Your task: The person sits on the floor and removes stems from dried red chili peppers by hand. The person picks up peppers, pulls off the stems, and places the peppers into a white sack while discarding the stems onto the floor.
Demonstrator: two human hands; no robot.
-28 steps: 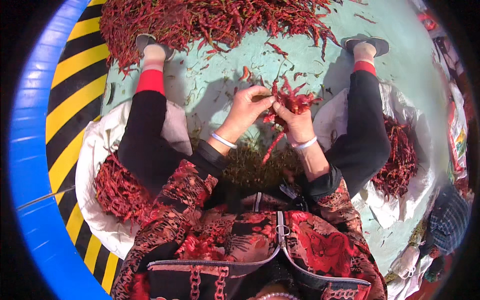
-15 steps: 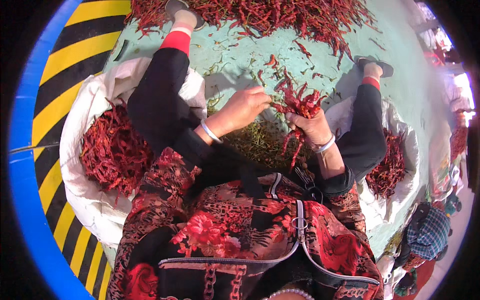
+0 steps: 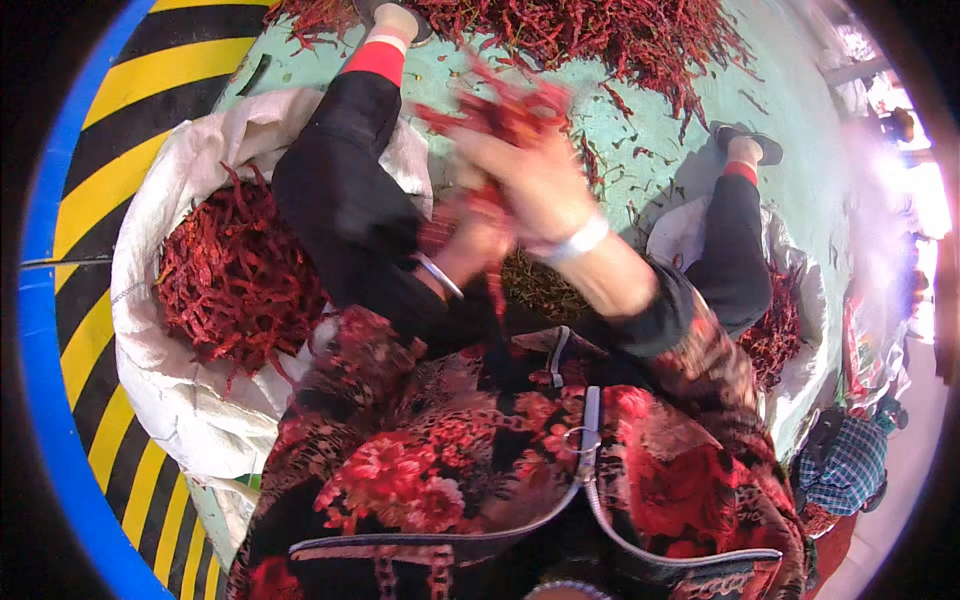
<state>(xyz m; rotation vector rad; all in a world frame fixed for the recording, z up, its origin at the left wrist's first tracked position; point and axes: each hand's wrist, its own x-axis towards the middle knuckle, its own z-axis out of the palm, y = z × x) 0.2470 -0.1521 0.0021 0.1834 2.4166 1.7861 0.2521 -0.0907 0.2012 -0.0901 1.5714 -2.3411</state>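
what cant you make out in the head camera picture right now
All in the head view:
Right hand: exact finger placement around the chili bunch, lost to motion blur.
Left hand: its grip, blurred and partly behind the right hand.
Chili pile: its far side, cut off by the top edge.
White sack on the right: partly hidden by the right leg.

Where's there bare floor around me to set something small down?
The pale green floor right of the grey right shoe looks mostly bare, bordered by the far heap of slender red chillies and the right white woven sack. The middle is crowded: your left hand, right hand with a bunch of chillies, and a greenish-brown stem heap.
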